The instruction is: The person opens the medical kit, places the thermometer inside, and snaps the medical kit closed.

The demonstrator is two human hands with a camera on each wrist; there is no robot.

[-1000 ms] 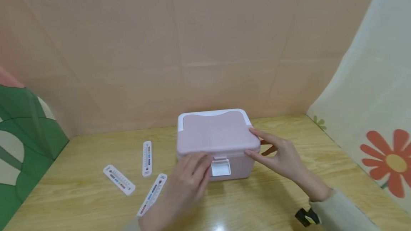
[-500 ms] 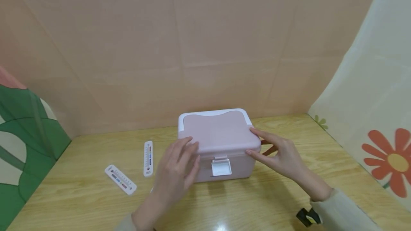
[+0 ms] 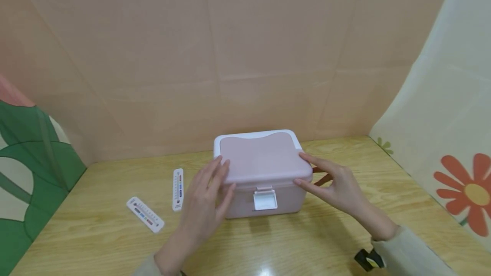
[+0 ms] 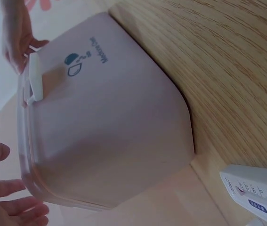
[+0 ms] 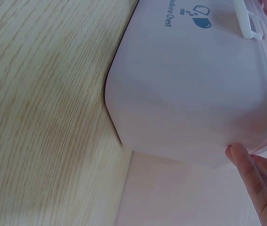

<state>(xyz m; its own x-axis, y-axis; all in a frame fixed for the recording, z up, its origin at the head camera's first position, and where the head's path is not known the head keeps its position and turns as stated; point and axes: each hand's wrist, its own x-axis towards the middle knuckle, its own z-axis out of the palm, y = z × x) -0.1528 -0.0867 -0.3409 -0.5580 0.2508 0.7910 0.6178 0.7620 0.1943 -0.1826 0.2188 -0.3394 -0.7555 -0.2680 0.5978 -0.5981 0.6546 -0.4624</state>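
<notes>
A pink medicine box [image 3: 264, 156] with a white-edged lid stands on the wooden table, lid down. Its front reads "Medicine Chest" in the left wrist view, beside a capsule print. The white front latch [image 3: 265, 199] sticks out from the box, flipped up. At the lid's left front corner is my left hand [image 3: 201, 201], its fingers fairly straight and spread, tips right at the edge. My right hand [image 3: 337, 186] holds the right front corner: thumb on the front edge, index finger on the lid, other fingers [image 5: 248, 169] bent against the side.
Left of the box lie two white thermometer cards, one upright card [image 3: 178, 189] and one slanted card [image 3: 145, 214]. The left wrist view shows a white card [image 4: 255, 190] near the box. A black object [image 3: 369, 260] sits by the right sleeve. Fabric backdrops [image 3: 153, 76] enclose the table.
My left hand has left the latch area and moved left to the lid's left corner, its fingers spreading. The latch stays flipped up. My right hand keeps its place on the box.
</notes>
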